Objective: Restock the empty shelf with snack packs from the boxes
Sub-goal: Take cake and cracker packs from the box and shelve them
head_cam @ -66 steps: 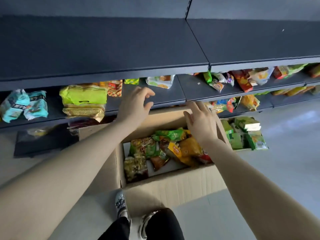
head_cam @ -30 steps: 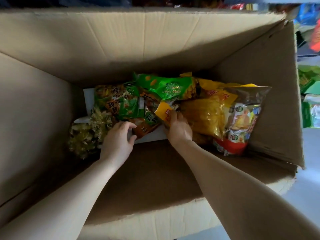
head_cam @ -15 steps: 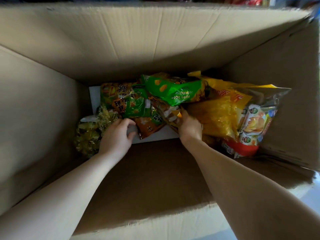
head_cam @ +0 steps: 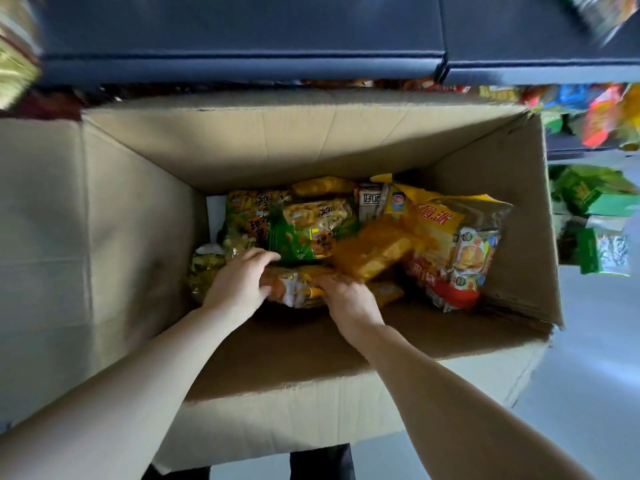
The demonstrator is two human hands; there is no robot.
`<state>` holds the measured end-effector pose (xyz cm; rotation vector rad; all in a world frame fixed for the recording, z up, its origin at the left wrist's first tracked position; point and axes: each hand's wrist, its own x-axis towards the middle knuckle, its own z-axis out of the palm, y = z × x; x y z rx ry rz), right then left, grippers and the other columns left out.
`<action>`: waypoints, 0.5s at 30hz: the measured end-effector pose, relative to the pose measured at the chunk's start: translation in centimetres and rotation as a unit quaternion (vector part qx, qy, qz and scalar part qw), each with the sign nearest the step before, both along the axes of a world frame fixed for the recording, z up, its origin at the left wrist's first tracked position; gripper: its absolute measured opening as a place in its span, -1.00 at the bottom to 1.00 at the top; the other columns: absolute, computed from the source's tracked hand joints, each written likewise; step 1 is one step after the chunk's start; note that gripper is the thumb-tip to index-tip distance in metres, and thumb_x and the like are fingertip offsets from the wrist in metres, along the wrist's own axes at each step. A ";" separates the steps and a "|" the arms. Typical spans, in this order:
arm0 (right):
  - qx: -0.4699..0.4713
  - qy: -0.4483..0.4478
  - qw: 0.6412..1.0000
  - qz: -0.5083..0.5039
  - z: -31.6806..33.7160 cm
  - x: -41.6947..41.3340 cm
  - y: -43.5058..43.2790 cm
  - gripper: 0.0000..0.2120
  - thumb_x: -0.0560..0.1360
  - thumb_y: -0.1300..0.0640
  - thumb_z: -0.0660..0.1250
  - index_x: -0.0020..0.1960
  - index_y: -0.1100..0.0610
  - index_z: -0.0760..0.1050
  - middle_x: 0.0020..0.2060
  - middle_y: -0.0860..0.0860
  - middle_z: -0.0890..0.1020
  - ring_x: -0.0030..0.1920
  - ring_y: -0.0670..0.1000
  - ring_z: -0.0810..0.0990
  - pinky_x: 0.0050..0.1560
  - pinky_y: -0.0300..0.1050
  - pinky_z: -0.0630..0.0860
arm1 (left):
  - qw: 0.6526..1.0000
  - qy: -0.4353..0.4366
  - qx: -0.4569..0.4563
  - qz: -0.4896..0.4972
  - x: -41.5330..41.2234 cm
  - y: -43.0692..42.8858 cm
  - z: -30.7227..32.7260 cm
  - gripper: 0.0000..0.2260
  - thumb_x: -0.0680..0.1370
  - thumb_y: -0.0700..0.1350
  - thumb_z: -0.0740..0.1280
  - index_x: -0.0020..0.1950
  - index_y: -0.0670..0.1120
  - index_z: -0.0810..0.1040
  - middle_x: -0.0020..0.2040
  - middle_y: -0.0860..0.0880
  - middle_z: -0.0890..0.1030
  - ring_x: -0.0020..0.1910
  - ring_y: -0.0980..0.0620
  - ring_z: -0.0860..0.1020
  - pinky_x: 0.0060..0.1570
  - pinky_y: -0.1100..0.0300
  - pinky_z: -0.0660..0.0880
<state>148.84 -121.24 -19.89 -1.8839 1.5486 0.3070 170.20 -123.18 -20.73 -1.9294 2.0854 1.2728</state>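
A large open cardboard box (head_cam: pixel 298 140) stands on the floor below me, with several snack packs heaped at its bottom. My left hand (head_cam: pixel 239 285) and my right hand (head_cam: pixel 346 299) are deep inside it, gripping the two ends of an orange and silver snack pack (head_cam: pixel 296 287). Behind that pack lie a green snack pack (head_cam: pixel 291 233) and a yellow-orange pack (head_cam: pixel 374 252). A big yellow chip bag (head_cam: pixel 440 226) leans against the right side of the heap. The dark blue shelf (head_cam: pixel 242 39) runs across the top of the view.
To the right of the box sit green snack boxes (head_cam: pixel 595 199) on the floor and colourful packs (head_cam: pixel 602 112) on a low shelf. A gold-green bag (head_cam: pixel 14 53) shows at the top left. The box's flaps stand up on all sides.
The camera has pulled back, showing the shelf above the box. Both hands have closed on the orange and silver pack and drawn it toward the near side of the heap.
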 end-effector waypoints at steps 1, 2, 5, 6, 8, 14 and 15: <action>-0.013 -0.019 1.000 -0.008 0.9 0.6 -0.2 -0.62 0.56 0.26 0.24 0.34 0.03 0.49 0.04 0.10 0.65 0.06 0.18 0.59 -0.03 -0.03 0.45 | 1.000 0.006 0.002 -0.021 -0.1 -0.1 0.6 -0.43 0.45 -0.24 0.48 0.43 -0.01 0.45 0.42 0.03 0.44 0.36 -0.02 0.44 0.24 0.14 0.43; -0.024 -0.035 0.999 -0.018 1.8 1.2 -0.3 -0.65 0.56 0.24 0.25 0.33 0.04 0.51 0.01 0.11 0.66 0.02 0.19 0.60 -0.03 -0.01 0.47 | 0.999 0.010 0.012 -0.040 -0.1 -0.3 1.3 -0.40 0.44 -0.23 0.49 0.45 -0.02 0.44 0.44 0.03 0.42 0.39 -0.01 0.42 0.27 0.16 0.41; -0.048 -0.086 0.994 -0.036 4.5 2.5 -1.1 -0.79 0.56 0.21 0.28 0.18 0.15 0.56 -0.09 0.16 0.66 -0.07 0.24 0.59 -0.21 -0.04 0.32 | 0.997 0.013 0.042 -0.066 0.2 -0.7 3.3 -0.42 0.42 -0.15 0.53 0.43 -0.08 0.48 0.41 0.00 0.49 0.35 0.00 0.47 0.27 0.16 0.42; -0.061 -0.105 0.992 -0.047 5.2 2.8 -1.3 -0.83 0.55 0.22 0.29 0.11 0.18 0.57 -0.15 0.17 0.65 -0.13 0.26 0.58 -0.25 -0.08 0.27 | 0.998 0.014 0.032 -0.057 0.4 -0.9 4.0 -0.48 0.43 -0.15 0.52 0.38 -0.09 0.52 0.35 -0.01 0.54 0.29 -0.02 0.52 0.22 0.16 0.45; -0.087 -0.126 0.986 -0.067 6.4 3.4 -1.6 -0.88 0.55 0.23 0.30 0.05 0.20 0.57 -0.25 0.16 0.64 -0.23 0.26 0.57 -0.31 -0.09 0.27 | 0.999 0.018 -0.021 -0.037 1.1 -1.4 5.2 -0.65 0.43 -0.15 0.52 0.21 -0.12 0.63 0.18 -0.06 0.64 0.11 -0.09 0.61 0.06 0.08 0.52; -0.080 -0.166 0.966 -0.181 8.2 4.2 -2.7 -0.77 0.59 -0.01 0.33 0.17 0.07 0.57 -0.11 0.05 0.71 -0.15 0.15 0.66 -0.14 0.05 0.59 | 0.988 0.005 -0.140 -0.066 2.4 -2.7 6.8 -0.70 0.57 0.05 0.28 0.05 -0.14 0.65 -0.09 -0.12 0.70 -0.16 -0.19 0.65 -0.19 -0.04 0.58; -0.064 -0.165 0.965 -0.193 8.2 3.9 -2.9 -0.69 0.57 -0.09 0.35 0.23 0.05 0.54 -0.03 0.04 0.71 -0.06 0.13 0.67 -0.08 0.05 0.60 | 0.988 0.013 -0.144 -0.048 2.6 -2.8 7.0 -0.63 0.57 0.13 0.21 0.07 -0.12 0.64 -0.10 -0.10 0.71 -0.18 -0.17 0.65 -0.21 -0.04 0.58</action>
